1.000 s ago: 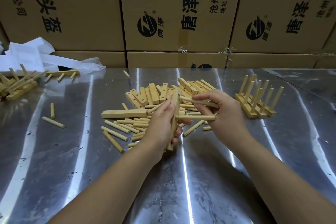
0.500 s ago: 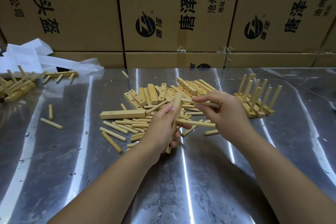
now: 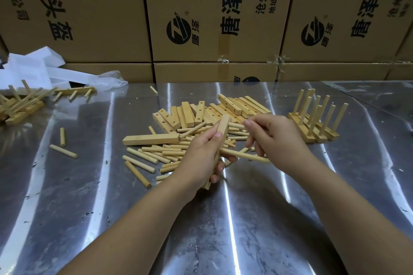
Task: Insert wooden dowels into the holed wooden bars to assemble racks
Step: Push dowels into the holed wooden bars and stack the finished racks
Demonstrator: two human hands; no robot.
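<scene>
Two hands, the left hand (image 3: 201, 158) and the right hand (image 3: 279, 138), have one bar (image 3: 224, 126) and one dowel (image 3: 243, 156) between them. At twelve o'clock on the desk (image 3: 245, 219) lies a heap of bars (image 3: 223, 107), roughly fifteen, too overlapped to count exactly. Beside it are some twenty or more loose dowels (image 3: 156, 154). Two stray dowels (image 3: 63, 151) lie at nine o'clock. At two o'clock stand three or four finished racks (image 3: 312, 134). Three large cardboard boxes (image 3: 212, 6) fill the top row behind.

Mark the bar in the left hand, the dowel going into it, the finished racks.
Pale square wooden bar (image 3: 224, 124): head view, upper end.
Round wooden dowel (image 3: 243, 156): head view, mid-shaft.
Finished wooden racks (image 3: 307, 135): head view, base bar.
</scene>
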